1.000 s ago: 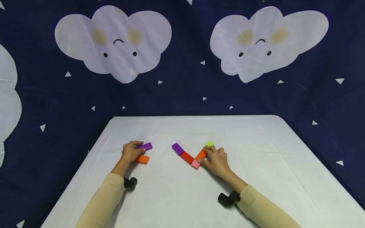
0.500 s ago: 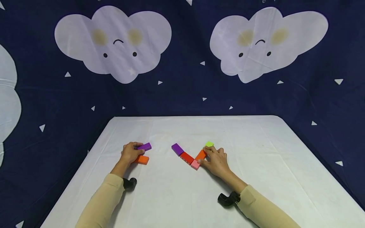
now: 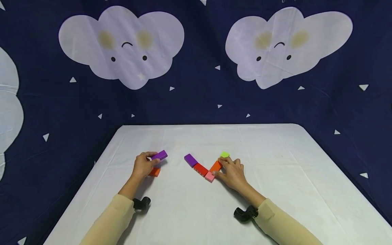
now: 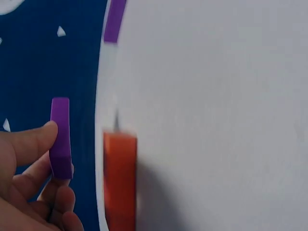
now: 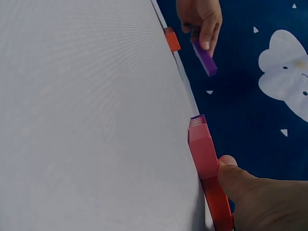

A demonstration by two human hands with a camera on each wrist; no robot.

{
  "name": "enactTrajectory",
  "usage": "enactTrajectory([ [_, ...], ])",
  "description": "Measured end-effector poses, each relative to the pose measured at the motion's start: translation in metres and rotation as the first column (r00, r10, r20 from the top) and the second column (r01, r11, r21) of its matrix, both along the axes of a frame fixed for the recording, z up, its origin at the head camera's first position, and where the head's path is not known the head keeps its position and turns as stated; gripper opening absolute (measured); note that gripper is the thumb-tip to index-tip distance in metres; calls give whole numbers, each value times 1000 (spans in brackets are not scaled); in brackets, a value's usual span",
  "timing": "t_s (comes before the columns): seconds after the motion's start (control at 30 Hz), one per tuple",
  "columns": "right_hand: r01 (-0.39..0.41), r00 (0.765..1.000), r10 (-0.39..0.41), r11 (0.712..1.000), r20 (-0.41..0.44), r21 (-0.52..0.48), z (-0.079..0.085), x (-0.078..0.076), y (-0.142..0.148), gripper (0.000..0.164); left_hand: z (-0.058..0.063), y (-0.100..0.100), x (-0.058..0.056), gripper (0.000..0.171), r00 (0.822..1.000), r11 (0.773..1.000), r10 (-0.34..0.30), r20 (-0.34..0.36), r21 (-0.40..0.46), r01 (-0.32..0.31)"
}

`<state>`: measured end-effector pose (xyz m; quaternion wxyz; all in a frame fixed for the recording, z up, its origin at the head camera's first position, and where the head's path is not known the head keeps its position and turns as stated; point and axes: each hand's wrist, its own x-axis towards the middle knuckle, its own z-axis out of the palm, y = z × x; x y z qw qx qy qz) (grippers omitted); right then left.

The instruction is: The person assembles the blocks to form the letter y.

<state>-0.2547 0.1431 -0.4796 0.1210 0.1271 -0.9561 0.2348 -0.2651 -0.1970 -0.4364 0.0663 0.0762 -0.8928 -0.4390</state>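
I judge pick-up underway: left hand (image 3: 143, 165) pinches purple block (image 3: 160, 155) aloft; right hand (image 3: 231, 171), fingers seemingly flat, steadies the orange block (image 3: 215, 166); next, careful placement.

A white table (image 3: 275, 190) fills the lower middle of the head view, its cloth faintly creased and its far corners rounded. Behind it and down both sides hangs a dark navy backdrop (image 3: 202, 102) scattered with small white triangles. Two pale lilac clouds with tiny faces and yellowish cheeks are printed on it, one at the left (image 3: 122, 44) and one at the right (image 3: 288, 44). The light is even and soft.
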Motion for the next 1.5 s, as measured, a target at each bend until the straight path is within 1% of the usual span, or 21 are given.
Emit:
enactTrajectory([
  [0.13,1,1000,-1,1000,3,1,-1,0,0,66,3,15,13,35,999,1000,-6,-52,28,8],
  [0.27,4,1000,-4,1000,2,1,-2,0,0,65,2,30,25,33,997,998,-19,-80,57,24],
  [0.5,2,1000,-2,1000,1,-4,-3,0,0,64,-5,55,46,31,994,993,-43,-103,105,53],
  [0.63,1,1000,-1,1000,3,-7,-3,0,0,64,-10,66,54,30,991,990,-64,-118,116,78],
  [0.7,2,1000,-1,1000,3,-6,-3,0,0,64,-13,71,58,30,991,988,-73,-114,126,88],
  [0.77,3,1000,-3,1000,2,-3,-3,0,1,64,-16,76,62,30,990,986,-83,-111,137,98],
  [0.87,4,1000,-4,1000,3,1,-3,0,1,64,-19,84,67,30,991,980,-102,-88,162,116],
  [1.0,5,1000,-4,1000,4,-2,-2,-1,1,64,-23,93,74,29,987,974,-143,-67,166,152],
  [1.1,3,1000,-3,1000,1,-7,-1,0,1,63,-26,100,78,29,983,970,-172,-64,162,180],
  [1.27,2,1000,-2,1000,-5,-8,-1,0,1,64,-31,111,81,30,977,962,-197,-84,176,209],
  [1.4,1,1000,-1,1000,-6,-4,-2,0,1,64,-37,120,82,30,973,962,-204,-111,159,220],
  [1.5,1,1000,-1,1000,-10,-1,-2,-1,2,64,-38,126,83,30,968,965,-211,-134,132,228],
])
